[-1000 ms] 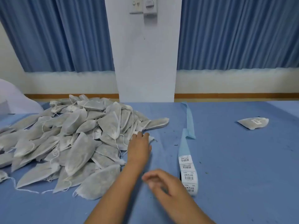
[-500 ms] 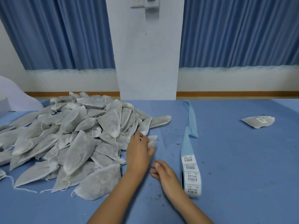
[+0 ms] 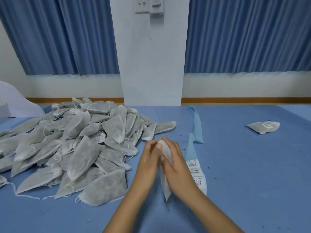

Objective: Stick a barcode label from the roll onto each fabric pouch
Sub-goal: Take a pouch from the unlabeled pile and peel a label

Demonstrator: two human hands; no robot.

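Both hands meet over the middle of the counter (image 3: 252, 182), which is covered in smooth, matte blue cloth. Between them stands one pouch (image 3: 165, 185), a slim, leaf-shaped sachet of thin white non-woven fabric, held nearly upright with its pointed lower tip close to the cloth. The left hand (image 3: 149, 161) curls its fingers round the rounded top end, and the right hand (image 3: 177, 167) wraps over the pouch's right side, so both grip it.

Just to the right of the right hand lies the label roll (image 3: 195, 169), its white rectangular barcode labels facing up in a column. From it a pale blue, glossy backing strip (image 3: 196, 125) runs away towards the far edge, creased partway along.

To the left a heap of pouches (image 3: 80, 145) spreads wide: soft, greyish, almond-shaped, semi-translucent over a dark filling, with thin white drawstrings trailing in loops. Well apart on the far right lies a single labelled pouch (image 3: 264, 127), flat, with a white label on top.

Small dark specks (image 3: 215, 178) dot the cloth. Behind hang pleated blue curtains (image 3: 67, 36) on either side of a plain white pillar (image 3: 151, 68) carrying switch plates (image 3: 142, 5).
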